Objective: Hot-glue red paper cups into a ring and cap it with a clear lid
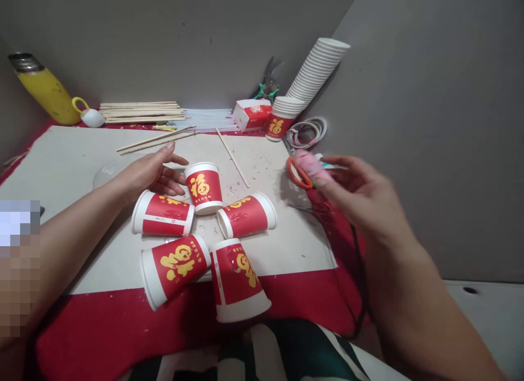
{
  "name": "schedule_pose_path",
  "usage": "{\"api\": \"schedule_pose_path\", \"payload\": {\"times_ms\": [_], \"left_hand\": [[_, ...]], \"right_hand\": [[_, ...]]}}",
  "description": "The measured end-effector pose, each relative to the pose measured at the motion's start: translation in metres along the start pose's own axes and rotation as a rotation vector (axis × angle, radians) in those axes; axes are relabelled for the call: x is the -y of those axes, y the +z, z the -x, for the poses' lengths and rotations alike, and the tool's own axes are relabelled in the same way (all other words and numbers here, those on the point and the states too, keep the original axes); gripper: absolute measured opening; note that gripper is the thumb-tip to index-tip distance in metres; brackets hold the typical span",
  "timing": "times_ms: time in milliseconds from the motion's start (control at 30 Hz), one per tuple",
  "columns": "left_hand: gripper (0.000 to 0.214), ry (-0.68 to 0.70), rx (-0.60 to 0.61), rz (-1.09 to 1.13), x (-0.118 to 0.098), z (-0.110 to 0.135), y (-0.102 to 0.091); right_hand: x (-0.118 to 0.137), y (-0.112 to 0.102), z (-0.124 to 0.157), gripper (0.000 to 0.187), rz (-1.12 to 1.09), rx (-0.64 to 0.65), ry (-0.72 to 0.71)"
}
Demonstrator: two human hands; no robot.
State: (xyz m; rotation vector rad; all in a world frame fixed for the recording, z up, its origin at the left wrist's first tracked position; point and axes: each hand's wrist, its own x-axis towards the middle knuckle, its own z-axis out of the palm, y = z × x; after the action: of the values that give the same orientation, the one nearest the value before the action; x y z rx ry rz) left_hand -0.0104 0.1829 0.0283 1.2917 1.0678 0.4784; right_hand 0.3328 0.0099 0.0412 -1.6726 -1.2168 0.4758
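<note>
Several red and white paper cups (203, 187) lie in a fan on a white board (73, 162), their bases meeting near the middle. My left hand (151, 171) rests open on the board, fingertips touching the top cup and just above the left cup (162, 213). My right hand (356, 192) hovers at the board's right edge, fingers curled round a blurred pink and white object (313, 165) that trails a dark cord (360, 283). Orange-handled scissors (298, 173) lie just beneath its fingertips.
A leaning stack of paper cups (311, 78) stands at the back right beside a small red box (251, 114) and coiled wire (305, 131). Wooden sticks (141, 112) lie along the back. A yellow bottle (47, 91) is far left. Grey walls close in behind and right.
</note>
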Motion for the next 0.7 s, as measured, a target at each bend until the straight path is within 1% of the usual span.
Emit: {"api": "schedule_pose_path", "payload": {"times_ms": [67,100,167,200,267,300,367,467,500,533,633,700], "left_hand": [[0.072,-0.001,0.009,-0.002,0.002,-0.002,-0.002],[0.07,0.001,0.01,0.0,0.002,-0.002,-0.002],[0.067,0.002,0.007,0.004,0.002,-0.003,-0.002],[0.066,-0.001,0.005,0.004,0.002,-0.002,-0.002],[0.066,-0.009,0.005,-0.002,0.001,-0.002,-0.002],[0.066,-0.011,0.006,-0.008,0.001,-0.001,-0.001],[0.066,-0.006,0.004,-0.017,0.001,-0.001,-0.001],[0.064,0.004,-0.003,-0.012,0.002,-0.001,0.0],[0.063,0.003,-0.001,-0.008,0.002,-0.001,0.0],[0.062,0.002,0.0,-0.005,0.002,-0.002,0.001],[0.06,-0.001,-0.007,-0.001,0.002,-0.002,0.002],[0.06,-0.006,-0.02,-0.003,0.002,-0.002,0.003]], "right_hand": [[0.012,-0.012,0.004,0.036,-0.312,-0.055,0.066],[0.018,-0.016,0.006,0.037,-0.443,-0.043,0.078],[0.025,-0.02,0.012,0.042,-0.578,0.074,0.106],[0.027,-0.02,0.015,0.044,-0.585,0.156,0.125],[0.029,-0.017,0.021,0.041,-0.528,0.303,0.153],[0.029,-0.014,0.025,0.037,-0.507,0.338,0.151],[0.031,-0.011,0.033,0.033,-0.491,0.338,0.132],[0.039,-0.009,0.044,0.032,-0.452,0.328,0.07],[0.042,-0.009,0.047,0.033,-0.404,0.36,0.025],[0.046,-0.008,0.049,0.035,-0.34,0.422,-0.046],[0.056,-0.002,0.054,0.039,-0.087,0.579,-0.316],[0.058,0.004,0.056,0.031,0.021,0.6,-0.451]]}}
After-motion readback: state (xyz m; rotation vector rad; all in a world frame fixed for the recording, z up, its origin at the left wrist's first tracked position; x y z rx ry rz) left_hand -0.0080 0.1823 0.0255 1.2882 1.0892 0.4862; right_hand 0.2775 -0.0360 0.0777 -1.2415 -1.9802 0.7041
